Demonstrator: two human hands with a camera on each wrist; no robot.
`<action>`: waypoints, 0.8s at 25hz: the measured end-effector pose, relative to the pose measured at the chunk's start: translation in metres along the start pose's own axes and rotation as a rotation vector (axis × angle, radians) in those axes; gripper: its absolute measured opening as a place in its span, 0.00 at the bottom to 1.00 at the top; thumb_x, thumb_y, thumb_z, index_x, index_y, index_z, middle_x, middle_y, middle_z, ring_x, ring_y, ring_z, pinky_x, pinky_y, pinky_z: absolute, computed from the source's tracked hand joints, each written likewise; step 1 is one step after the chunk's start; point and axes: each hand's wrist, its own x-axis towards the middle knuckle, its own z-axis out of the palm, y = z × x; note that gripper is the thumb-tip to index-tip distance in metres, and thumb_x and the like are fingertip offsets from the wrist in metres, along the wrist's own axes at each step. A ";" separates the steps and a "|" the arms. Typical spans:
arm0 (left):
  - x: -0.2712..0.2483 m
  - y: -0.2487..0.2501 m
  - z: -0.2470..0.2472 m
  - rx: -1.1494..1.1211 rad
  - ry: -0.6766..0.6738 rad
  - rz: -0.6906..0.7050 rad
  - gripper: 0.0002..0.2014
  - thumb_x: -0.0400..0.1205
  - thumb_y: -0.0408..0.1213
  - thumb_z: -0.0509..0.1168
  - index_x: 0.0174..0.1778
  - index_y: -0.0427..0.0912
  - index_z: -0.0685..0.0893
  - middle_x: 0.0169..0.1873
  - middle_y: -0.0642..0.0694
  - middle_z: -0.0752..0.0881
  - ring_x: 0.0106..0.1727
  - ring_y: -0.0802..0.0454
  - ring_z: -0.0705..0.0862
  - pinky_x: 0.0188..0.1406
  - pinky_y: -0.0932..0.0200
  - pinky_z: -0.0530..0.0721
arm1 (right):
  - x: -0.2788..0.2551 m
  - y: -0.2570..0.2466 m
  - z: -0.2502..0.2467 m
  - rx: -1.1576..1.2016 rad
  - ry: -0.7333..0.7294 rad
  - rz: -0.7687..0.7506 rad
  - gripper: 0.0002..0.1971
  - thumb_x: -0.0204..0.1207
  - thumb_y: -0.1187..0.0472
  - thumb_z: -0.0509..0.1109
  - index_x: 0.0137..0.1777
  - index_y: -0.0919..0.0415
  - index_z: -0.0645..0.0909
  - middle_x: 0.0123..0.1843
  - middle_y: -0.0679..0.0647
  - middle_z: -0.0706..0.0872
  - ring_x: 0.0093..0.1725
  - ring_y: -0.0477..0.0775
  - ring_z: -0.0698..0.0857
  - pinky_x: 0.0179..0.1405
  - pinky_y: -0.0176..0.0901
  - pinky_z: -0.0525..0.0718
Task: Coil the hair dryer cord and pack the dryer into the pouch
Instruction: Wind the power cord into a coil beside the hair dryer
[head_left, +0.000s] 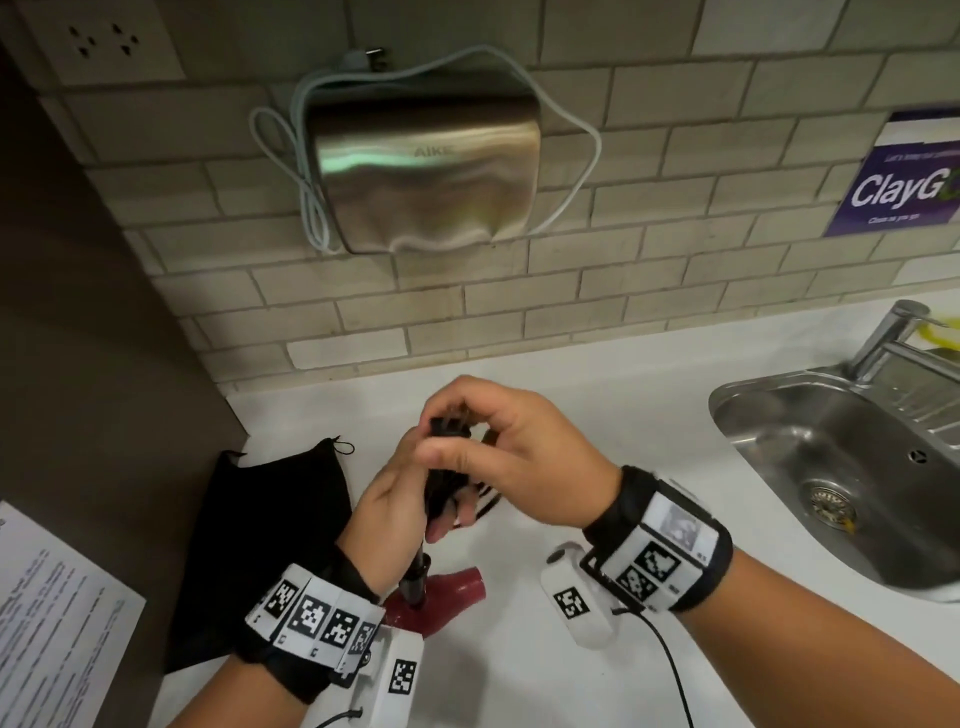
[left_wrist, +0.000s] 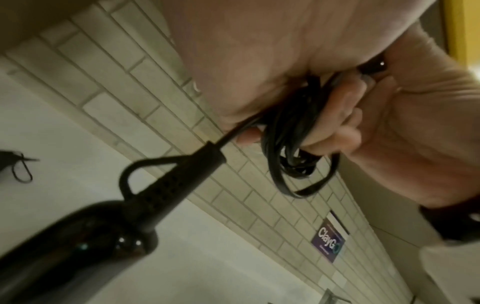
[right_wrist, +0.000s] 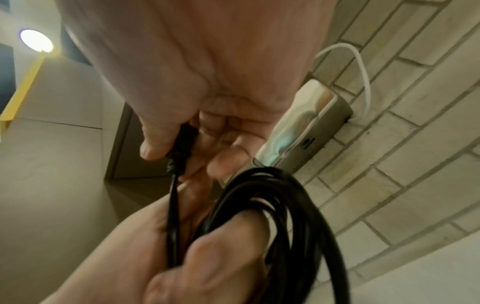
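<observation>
A dark red hair dryer (head_left: 447, 590) lies on the white counter (head_left: 597, 431) under my wrists, its black handle (left_wrist: 85, 232) pointing up toward my left hand. My left hand (head_left: 400, 499) grips a bundle of black cord loops (head_left: 447, 493), seen close as cord loops (right_wrist: 288, 218) wrapped over its fingers. My right hand (head_left: 498, 441) pinches the black plug end (right_wrist: 182, 142) of the cord just above the bundle. The black drawstring pouch (head_left: 260, 540) lies flat on the counter to the left of my hands.
A steel sink (head_left: 841, 467) with a tap (head_left: 888, 338) is set in the counter at the right. A metal hand dryer (head_left: 415, 176) with a white cable hangs on the tiled wall ahead. A printed sheet (head_left: 47, 623) lies at the lower left.
</observation>
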 end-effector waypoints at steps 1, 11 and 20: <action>-0.001 0.004 0.003 -0.025 -0.019 -0.019 0.30 0.92 0.57 0.42 0.38 0.50 0.85 0.21 0.47 0.84 0.26 0.60 0.83 0.32 0.73 0.81 | 0.006 0.003 -0.004 -0.086 0.045 -0.030 0.07 0.81 0.58 0.79 0.54 0.58 0.86 0.48 0.51 0.90 0.43 0.58 0.92 0.48 0.61 0.91; 0.019 -0.006 0.008 -0.277 -0.037 -0.104 0.16 0.91 0.48 0.56 0.69 0.45 0.82 0.18 0.50 0.73 0.19 0.58 0.69 0.20 0.65 0.69 | -0.001 0.056 -0.003 0.382 0.113 0.570 0.17 0.85 0.46 0.73 0.57 0.61 0.86 0.43 0.58 0.90 0.39 0.52 0.89 0.38 0.43 0.90; 0.031 -0.026 0.010 -0.305 0.260 -0.169 0.23 0.88 0.57 0.60 0.52 0.39 0.86 0.19 0.48 0.76 0.20 0.52 0.73 0.33 0.53 0.76 | -0.020 0.065 0.021 0.422 0.018 0.501 0.21 0.88 0.43 0.66 0.71 0.56 0.84 0.55 0.57 0.93 0.48 0.46 0.88 0.48 0.45 0.79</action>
